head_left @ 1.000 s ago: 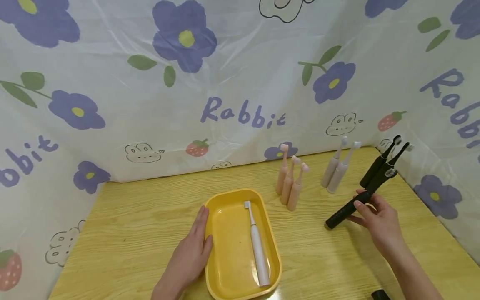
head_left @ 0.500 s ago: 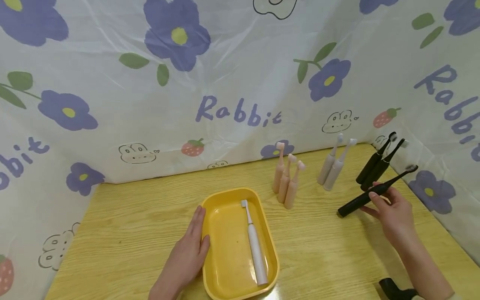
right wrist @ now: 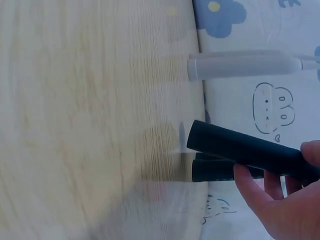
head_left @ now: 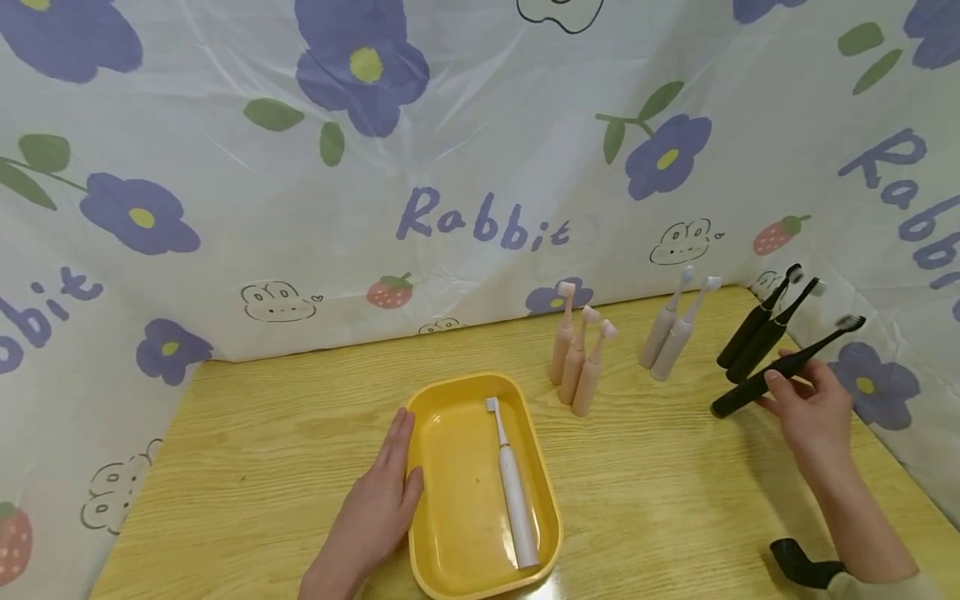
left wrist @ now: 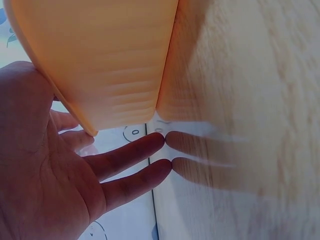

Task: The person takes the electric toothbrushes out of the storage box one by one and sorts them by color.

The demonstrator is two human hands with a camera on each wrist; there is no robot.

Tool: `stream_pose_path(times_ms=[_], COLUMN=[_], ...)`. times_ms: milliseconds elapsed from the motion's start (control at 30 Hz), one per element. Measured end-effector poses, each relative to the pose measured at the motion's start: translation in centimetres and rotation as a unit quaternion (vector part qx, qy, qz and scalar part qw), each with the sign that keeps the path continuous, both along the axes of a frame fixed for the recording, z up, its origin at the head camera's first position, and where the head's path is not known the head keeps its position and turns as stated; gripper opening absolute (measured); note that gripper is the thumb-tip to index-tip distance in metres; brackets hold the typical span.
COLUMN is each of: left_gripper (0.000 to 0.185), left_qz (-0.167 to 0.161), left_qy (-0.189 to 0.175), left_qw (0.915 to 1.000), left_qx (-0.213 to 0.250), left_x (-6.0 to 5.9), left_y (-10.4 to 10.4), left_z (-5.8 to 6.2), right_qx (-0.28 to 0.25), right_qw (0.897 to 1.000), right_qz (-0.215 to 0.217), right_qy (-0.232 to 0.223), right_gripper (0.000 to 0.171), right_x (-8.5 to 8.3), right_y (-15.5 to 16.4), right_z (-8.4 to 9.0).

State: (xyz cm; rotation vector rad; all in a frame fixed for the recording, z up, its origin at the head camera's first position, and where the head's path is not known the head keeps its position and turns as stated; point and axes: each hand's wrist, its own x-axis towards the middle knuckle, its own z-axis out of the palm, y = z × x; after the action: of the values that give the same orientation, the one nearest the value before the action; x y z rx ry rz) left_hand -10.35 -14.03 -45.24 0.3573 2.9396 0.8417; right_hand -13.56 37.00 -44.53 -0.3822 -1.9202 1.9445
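One black electric toothbrush (head_left: 780, 367), slim, matte, bristled tip, tilted in right hand (head_left: 813, 412) grip; left hand (head_left: 382, 508) flat beside yellow tray (head_left: 450, 400)

The word "Rabbit" is printed in purple letters on the flowered plastic backdrop (head_left: 480, 167) behind the bench. Parts of the same word show at the left and right edges.

Head cam looks down at table (head_left: 675, 500); wrist cams close, sharing its wood top.
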Motion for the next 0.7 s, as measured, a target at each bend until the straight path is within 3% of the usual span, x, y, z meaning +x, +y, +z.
stream_pose_path(times_ms=[100,200,300,533,700], left_gripper=[0.068,0.068,0.068,0.067,0.066], left_qz=[0.001,0.002,0.003,0.003,0.004], left_qy=[0.000,-0.001,-0.002,-0.001,0.000], left_qw=[1.0000,1.0000,1.0000,1.0000,1.0000], left_qx=[0.000,0.001,0.000,-0.002,-0.004], left_x=[0.0,0.0,0.0,0.0,0.0], left_y=[0.0,0.0,0.1,0.1,0.1], left_z=[0.0,0.0,0.0,0.1,0.1], right_qx=[0.075,0.158,0.206,0.302,0.313], right_qw=[0.996,0.983,0.969,0.939,0.937], right_qz=[-0.028,-0.063,-0.098,-0.149,-0.150], right_qy=[-0.033,-0.070,-0.092,-0.073,-0.042], right_gripper=[0.028,0.033,0.041,0.038,0.036], right_x=[-0.3,-0.7,-1.0,-1.7,-2.1], right_y=[0.1,0.2,0.2,0.2,0.2], right_z=[0.2,0.4,0.4,-0.2,-0.6])
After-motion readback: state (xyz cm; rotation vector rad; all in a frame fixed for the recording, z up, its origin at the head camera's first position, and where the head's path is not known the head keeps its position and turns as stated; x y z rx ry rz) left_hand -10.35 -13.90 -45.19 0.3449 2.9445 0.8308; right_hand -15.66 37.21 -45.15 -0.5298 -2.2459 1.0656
